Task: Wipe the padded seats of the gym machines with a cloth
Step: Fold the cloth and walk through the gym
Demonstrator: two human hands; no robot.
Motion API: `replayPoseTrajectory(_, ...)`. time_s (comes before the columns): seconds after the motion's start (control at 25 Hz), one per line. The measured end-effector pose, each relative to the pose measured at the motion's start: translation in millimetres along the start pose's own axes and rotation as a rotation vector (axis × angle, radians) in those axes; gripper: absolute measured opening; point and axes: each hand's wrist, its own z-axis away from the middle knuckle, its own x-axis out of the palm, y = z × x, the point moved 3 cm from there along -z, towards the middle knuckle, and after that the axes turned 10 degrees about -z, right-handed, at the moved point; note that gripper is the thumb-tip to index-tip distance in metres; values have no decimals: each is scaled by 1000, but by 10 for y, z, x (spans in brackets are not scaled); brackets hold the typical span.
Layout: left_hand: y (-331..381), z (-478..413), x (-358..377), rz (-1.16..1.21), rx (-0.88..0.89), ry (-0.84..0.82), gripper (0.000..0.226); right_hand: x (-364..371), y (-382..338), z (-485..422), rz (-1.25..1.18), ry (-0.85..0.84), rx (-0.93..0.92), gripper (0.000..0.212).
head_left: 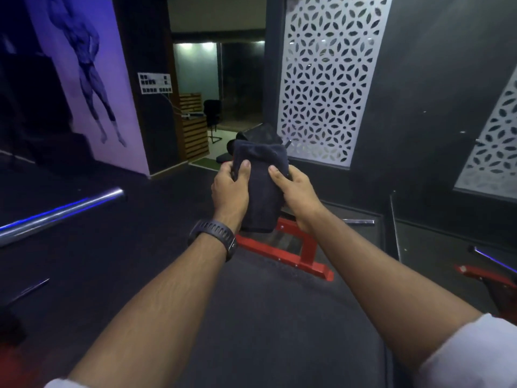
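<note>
A dark navy cloth point(261, 175), folded into a thick pad, is held up in front of me at arm's length. My left hand point(230, 189) grips its left edge, thumb on the front face, with a dark watch on the wrist. My right hand point(296, 191) grips the right edge, thumb across the front. Below my forearms lies a wide black padded seat point(268, 317) on a red metal frame point(282, 254). The cloth is above the pad and does not touch it.
A chrome barbell end point(64, 211) juts in from the left over the dark rubber floor. Another red machine part point(486, 275) shows at the right edge. White patterned screens point(327, 79) line the dark wall ahead. A doorway with an office chair point(212, 113) lies beyond.
</note>
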Motion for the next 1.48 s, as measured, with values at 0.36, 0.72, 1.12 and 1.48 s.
replayPoseTrajectory(0.36, -799, -2105, 393, -151, -7, 231, 32, 526, 888, -2497, -40, -201, -21, 26)
replayPoseTrajectory(0.72, -1564, -4409, 245, -390, -64, 547, 23, 1878, 1903, -5159, -137, -479, 46, 22)
replayPoseTrajectory(1.12, -2959, -6583, -1555, -658, -151, 826, 26, 4816, 3296, -6729, -226, -791, 60, 25)
replayPoseTrajectory(1.48, -4154, -8318, -3374, -747, -277, 979, 26, 7559, 4408, -7774, -273, -1002, 155, 24)
